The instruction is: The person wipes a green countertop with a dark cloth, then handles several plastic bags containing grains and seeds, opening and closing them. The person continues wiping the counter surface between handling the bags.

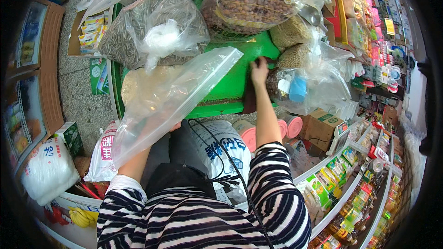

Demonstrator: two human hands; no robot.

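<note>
My right hand (259,71) holds a dark cloth (250,98) against the green tabletop (225,76), its fingers bunched on the cloth. My left hand (175,126) is mostly hidden beneath a clear zip-top plastic bag (173,100); only a bit of it shows past the bag's lower edge, and its grip cannot be made out. Through the bag's left part shows a pale, round-edged bundle (133,84). Behind it sits a bag of striped sunflower seeds (121,34) with a knotted white plastic top. A large bag of brown nuts or dried fruit (252,3) stands at the back.
Bags of pale beans or grain (292,33) line the table's right side, beside a bag with a blue cup (298,89). A metal scoop (311,14) lies above. White sacks (221,152) and pink-lidded tubs (247,136) stand below the table's front edge. Shelves of packets (325,180) fill the lower right.
</note>
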